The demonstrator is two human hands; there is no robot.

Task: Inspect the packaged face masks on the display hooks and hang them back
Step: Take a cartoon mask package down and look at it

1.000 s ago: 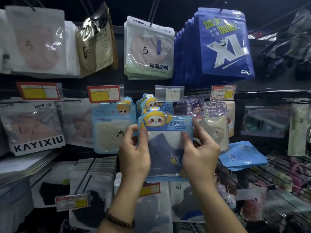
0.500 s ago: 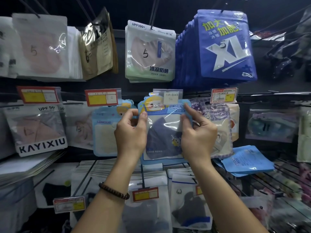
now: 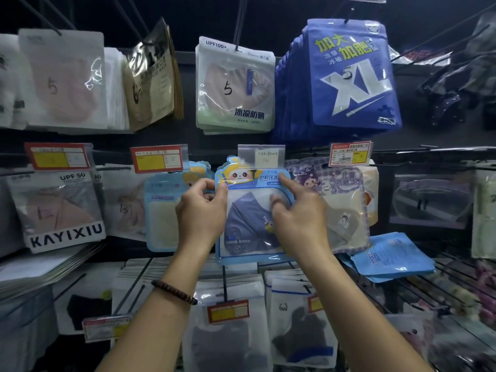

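Head-worn, close before display hooks (image 3: 242, 22)

1. The left hand (image 3: 201, 210) pinches the blue mask packet (image 3: 249, 226) at its 10 o'clock edge.
2. The right hand (image 3: 298, 218) touches the packet with a straight forefinger at 1 o'clock.
3. A clear price tag (image 3: 261, 155) overlaps its 12 o'clock edge.

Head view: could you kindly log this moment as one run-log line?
step: rehang | left hand: pinches blue mask pack, upper-left edge | right hand: index finger touches pack header | hung: cannot tell
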